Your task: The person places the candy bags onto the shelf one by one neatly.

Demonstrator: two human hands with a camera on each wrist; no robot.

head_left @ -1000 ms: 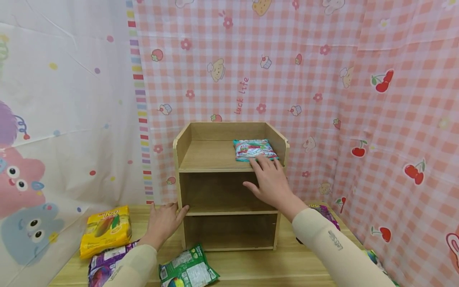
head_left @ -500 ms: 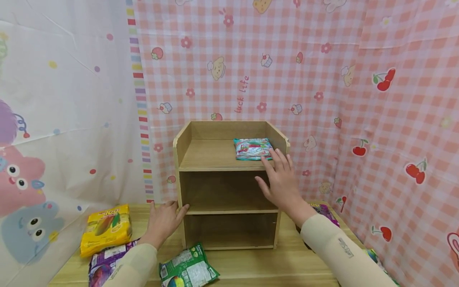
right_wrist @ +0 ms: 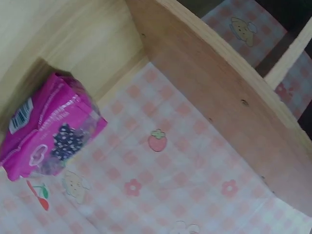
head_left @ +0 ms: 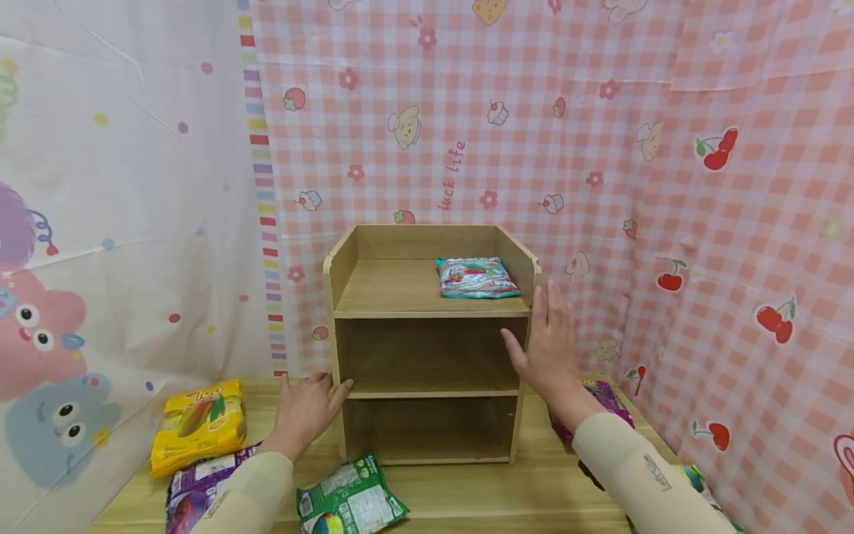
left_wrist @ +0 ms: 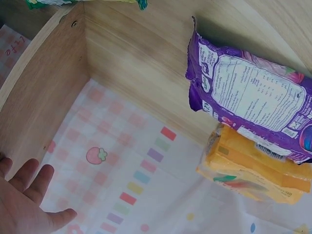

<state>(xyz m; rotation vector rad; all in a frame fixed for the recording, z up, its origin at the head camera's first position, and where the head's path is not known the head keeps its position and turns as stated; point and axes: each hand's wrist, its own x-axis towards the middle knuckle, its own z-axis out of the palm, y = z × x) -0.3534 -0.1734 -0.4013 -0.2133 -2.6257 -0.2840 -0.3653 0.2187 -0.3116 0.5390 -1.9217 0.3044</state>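
Observation:
A small wooden shelf unit (head_left: pixel 387 285) with stacked levels stands on the table. A teal and red candy packet (head_left: pixel 475 278) lies flat on its top level, toward the right. My left hand (head_left: pixel 305 417) is at the unit's left side panel, thumb at the front edge; the left wrist view shows its fingers (left_wrist: pixel 40 185) extended beside that panel. My right hand (head_left: pixel 552 348) is held at the right side panel with fingers straight and pointing up, thumb apart, nothing in it. In the right wrist view the hand is out of sight.
Left of the unit lie a yellow snack packet (head_left: pixel 200 426) and a purple one (head_left: pixel 203 489). A green packet (head_left: pixel 353 495) lies in front. At right are a magenta grape packet (right_wrist: pixel 53 129) and another packet (head_left: pixel 697 482), partly hidden by my sleeve. Patterned curtains (head_left: pixel 427 111) stand behind.
My right hand has left the teal packet on the top level and moved right to the unit's right side. The packet stays in place, and my left hand has barely moved.

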